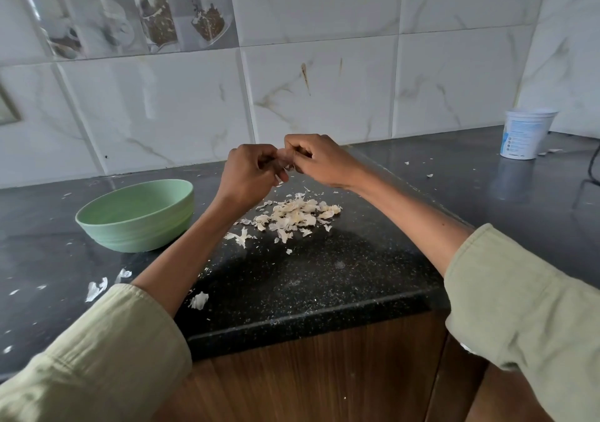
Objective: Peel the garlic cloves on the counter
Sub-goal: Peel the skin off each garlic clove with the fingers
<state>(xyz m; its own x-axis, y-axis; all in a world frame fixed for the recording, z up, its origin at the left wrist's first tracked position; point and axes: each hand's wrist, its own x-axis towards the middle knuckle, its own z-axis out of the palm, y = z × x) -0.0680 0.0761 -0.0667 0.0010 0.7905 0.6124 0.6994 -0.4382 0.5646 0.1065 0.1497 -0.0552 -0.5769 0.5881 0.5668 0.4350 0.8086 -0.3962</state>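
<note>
The counter [324, 275] was dark speckled stone, strewn with papery scraps. At about nine o'clock from the hands sat a green bowl [136, 215]; its inside could not be seen into. Far off at three o'clock stood a white tub [526, 134] by the wall. At six o'clock from the hands lay the pile [298, 214] of skins, perhaps with cloves mixed in; which was which could not be told.

The left hand [250, 175] and right hand [319, 162] met above the counter, fingers of both curled in and pinching one small clove [285, 158], mostly hidden between the fingertips. It seemed a peeling step in progress.

The risks looked plain. The clove, small and likely slick once bared, could pop out of the pinch and roll off the near edge. A nail pressed too hard could gouge the flesh. A peeled clove dropped back into the pile could get lost among skins.
</note>
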